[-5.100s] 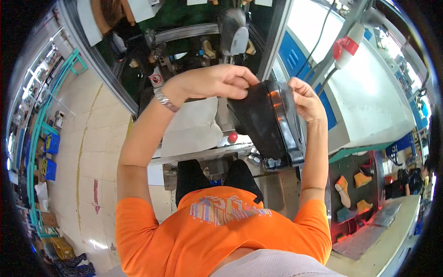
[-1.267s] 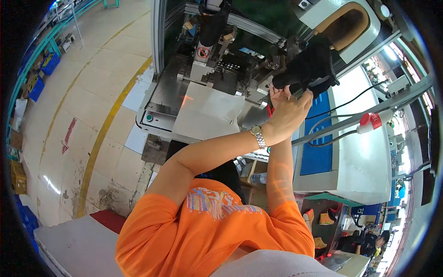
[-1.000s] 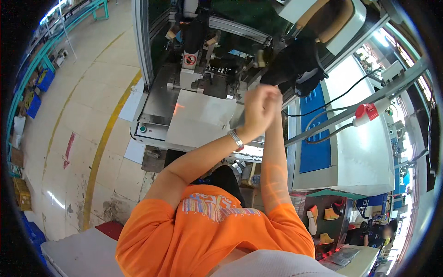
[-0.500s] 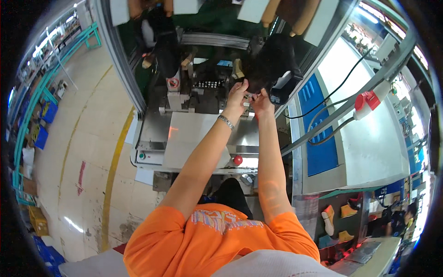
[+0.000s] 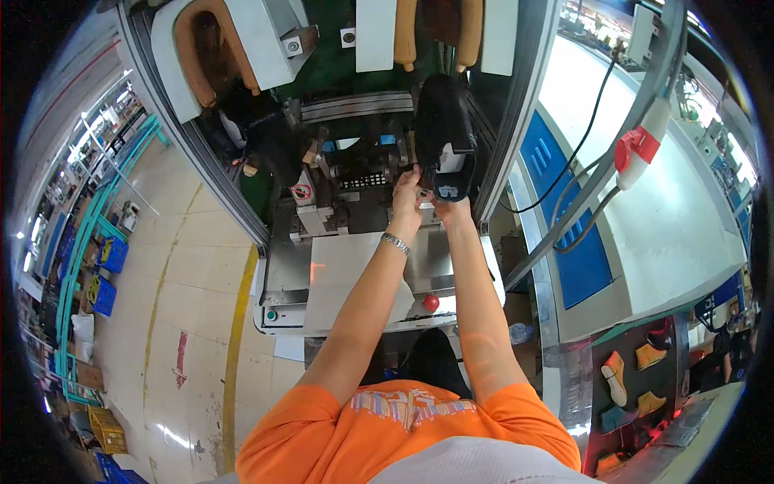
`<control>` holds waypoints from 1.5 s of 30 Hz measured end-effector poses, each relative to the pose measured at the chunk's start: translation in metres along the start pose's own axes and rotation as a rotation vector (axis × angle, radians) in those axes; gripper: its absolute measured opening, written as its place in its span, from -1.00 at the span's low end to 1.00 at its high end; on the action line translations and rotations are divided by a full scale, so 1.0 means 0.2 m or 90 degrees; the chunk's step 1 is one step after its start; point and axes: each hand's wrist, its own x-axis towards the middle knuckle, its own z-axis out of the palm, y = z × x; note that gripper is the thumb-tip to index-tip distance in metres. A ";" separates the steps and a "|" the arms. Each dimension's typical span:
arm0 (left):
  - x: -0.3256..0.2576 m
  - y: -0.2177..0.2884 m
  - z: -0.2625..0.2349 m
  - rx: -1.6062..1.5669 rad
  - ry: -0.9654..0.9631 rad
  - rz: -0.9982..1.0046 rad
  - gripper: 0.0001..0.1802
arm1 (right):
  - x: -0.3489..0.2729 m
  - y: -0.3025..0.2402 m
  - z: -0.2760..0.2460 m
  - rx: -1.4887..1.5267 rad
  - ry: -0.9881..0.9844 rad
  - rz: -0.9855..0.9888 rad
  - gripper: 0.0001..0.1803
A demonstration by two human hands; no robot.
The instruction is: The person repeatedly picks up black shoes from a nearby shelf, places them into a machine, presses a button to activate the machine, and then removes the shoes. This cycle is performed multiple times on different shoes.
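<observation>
Both hands meet at the shoe inside the machine — left hand left of it, right hand below; the round button lies nearer the person.

Factory floor, pale tiled floor with a yellow line running along the machine's left side and a red mark further left. Big grey machine frame ahead, green interior, steel work plate in front with a red round button at its near edge. Blue-panelled white cabinet to the right (black cable and a red-white plug hang over it). Teal shelving with blue crates along the far left, a yellow crate lower down. Dark rack at lower right holds yellow boots. Bright overhead light, glare at upper right.
</observation>
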 end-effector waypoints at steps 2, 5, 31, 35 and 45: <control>-0.02 0.02 -0.01 0.060 0.039 -0.014 -0.83 | -0.01 0.00 0.02 -0.042 0.007 0.014 -0.78; -0.17 0.13 0.03 0.117 0.058 -0.025 -0.82 | 0.05 0.01 -0.01 -0.092 -0.005 0.044 -0.87; -0.93 0.35 0.21 0.974 -0.135 0.774 -0.42 | -0.06 0.08 -0.06 -0.179 -0.057 -0.035 -0.80; -0.93 0.37 0.22 0.936 -0.174 0.780 -0.43 | -0.02 0.05 -0.04 -0.181 -0.037 -0.009 -0.79; -0.93 0.98 -0.30 0.634 0.046 0.840 -0.77 | -0.32 -0.06 -1.01 -0.820 0.226 -0.377 -0.53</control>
